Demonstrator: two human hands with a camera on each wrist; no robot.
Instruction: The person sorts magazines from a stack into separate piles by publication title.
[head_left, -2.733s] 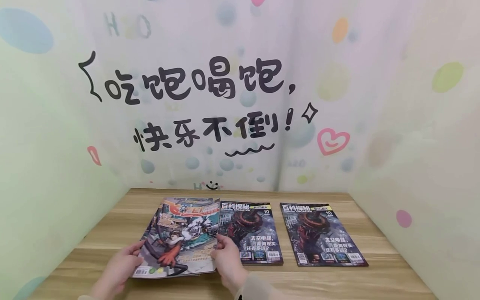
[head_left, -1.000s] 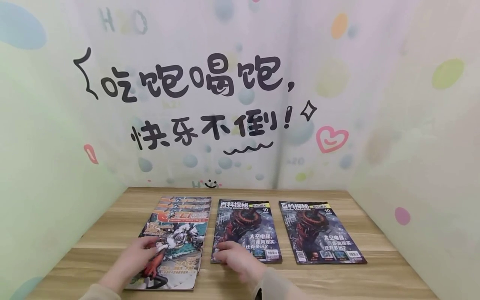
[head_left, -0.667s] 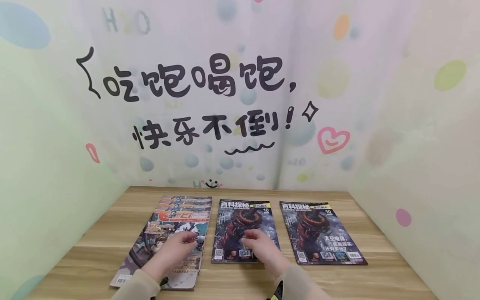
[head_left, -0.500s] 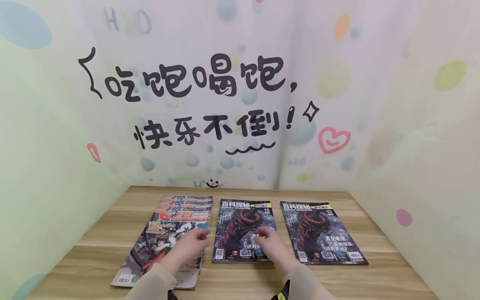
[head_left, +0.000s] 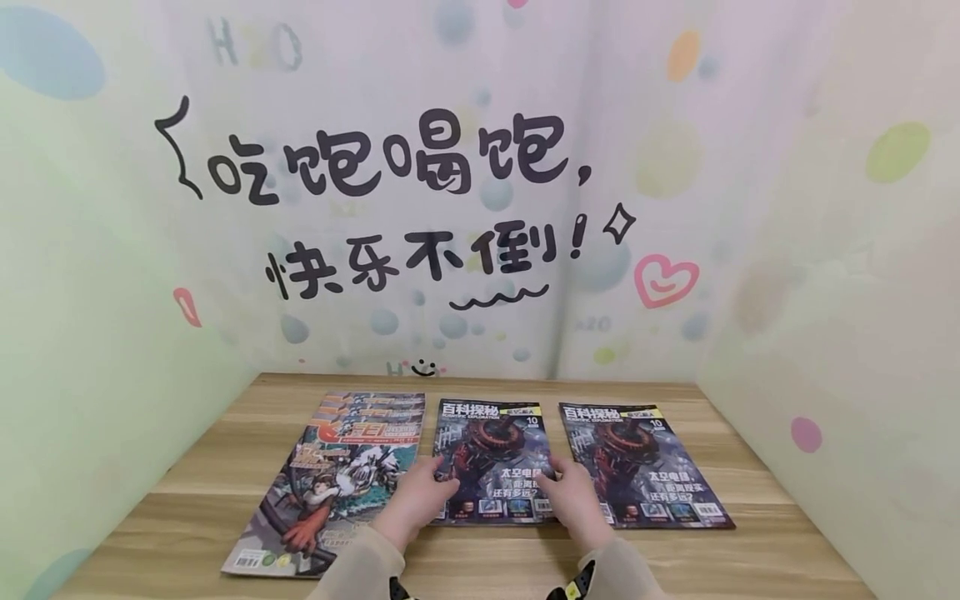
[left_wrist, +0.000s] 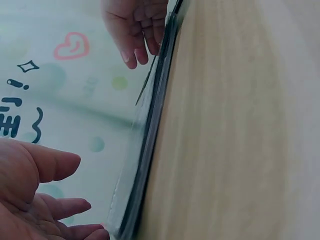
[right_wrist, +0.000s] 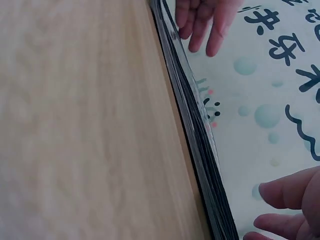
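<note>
A dark magazine (head_left: pixel 491 450) with a red ring-shaped machine on its cover lies flat in the middle of the table. My left hand (head_left: pixel 417 497) is at its left side and my right hand (head_left: pixel 576 500) at its right side, thumbs toward the cover. In the left wrist view, the left hand (left_wrist: pixel 30 195) has thumb and fingers spread apart. The right wrist view likewise shows the right hand (right_wrist: pixel 295 205) with parted fingers. Layered edges of the magazine pile (right_wrist: pixel 192 125) show there, so several copies seem stacked. Whether any fingertips touch the sides is unclear.
Left of the hands, comic-style magazines (head_left: pixel 330 492) lie fanned in an overlapping pile. On the right rests another dark magazine (head_left: pixel 637 467) with the same cover. The wooden table (head_left: pixel 510 567) is bounded by pale printed walls (head_left: pixel 450 350).
Earlier both hands held a comic magazine on the left; it now lies on the left pile. Both hands have since moved right, to either side of the middle magazine.
</note>
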